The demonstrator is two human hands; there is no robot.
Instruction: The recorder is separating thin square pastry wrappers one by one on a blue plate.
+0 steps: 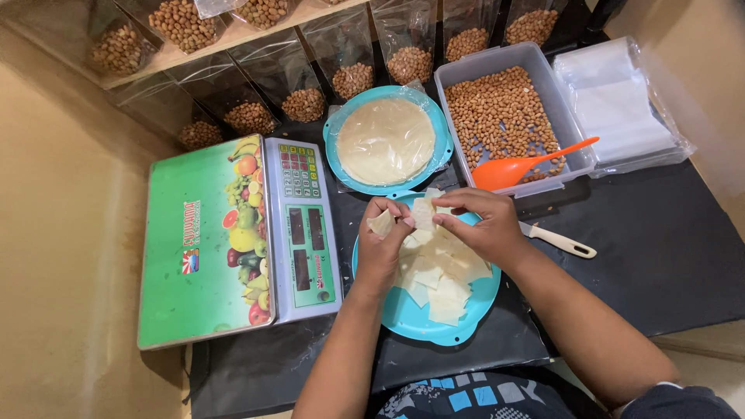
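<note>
- Dark table (pixel 667 240) carries a teal plate (pixel 466 322) near the scale (pixel 233 240).
- Left hand (pixel 380 248) and right hand (pixel 477 225) each pinch one thin wrapper piece (pixel 424 211) above the plate.
- Pieces look light, soft, easy to tear; hold by the edges.

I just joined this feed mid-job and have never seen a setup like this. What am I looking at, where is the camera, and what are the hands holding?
There is no machine: a person works with bare hands, filmed by one camera on their head, looking down. The left hand and right hand each pinch a small pale piece of wrapper over a blue plate piled with cut squares. Behind it, a second blue plate holds round sheets under plastic film. To the left sits a green weighing scale. To the right, a clear tub of peanuts with an orange scoop, a stack of plastic bags and a white-handled knife. Bagged peanuts line the back.
</note>
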